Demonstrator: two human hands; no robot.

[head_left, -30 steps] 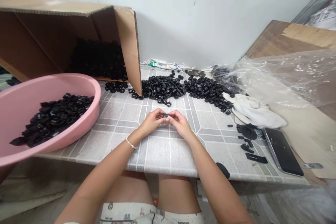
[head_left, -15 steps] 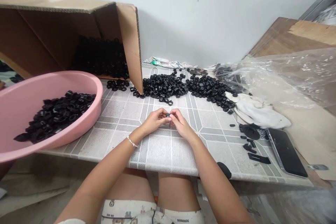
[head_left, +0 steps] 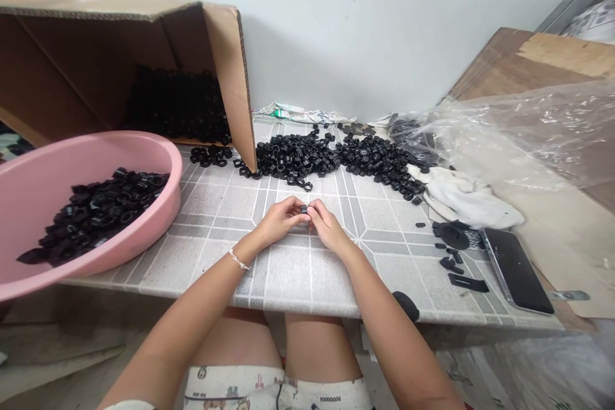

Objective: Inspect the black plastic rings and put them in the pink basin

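Note:
Between my fingertips, over the middle of the table, is a small black plastic ring-like part (head_left: 304, 209). My left hand (head_left: 281, 220) pinches it from the left, and my right hand (head_left: 327, 225) closes on its right side. The fingers partly hide it, so its exact shape cannot be made out. Just beyond my hands lies a heap of black plastic rings (head_left: 295, 157). Right of that heap is a pile of small black round parts (head_left: 372, 157).
A pink basin (head_left: 175, 173) with black rings stands at the left, before a tipped cardboard box (head_left: 225, 57) holding more. Along the right are a white cloth (head_left: 473, 198), a phone (head_left: 519, 269), small black pieces (head_left: 468, 282) and clear plastic film (head_left: 528, 128). A patterned cloth (head_left: 288, 275) covers the table.
The whole view has shifted slightly, so things appear a little further left. Both hands keep the same pinch on the small black part.

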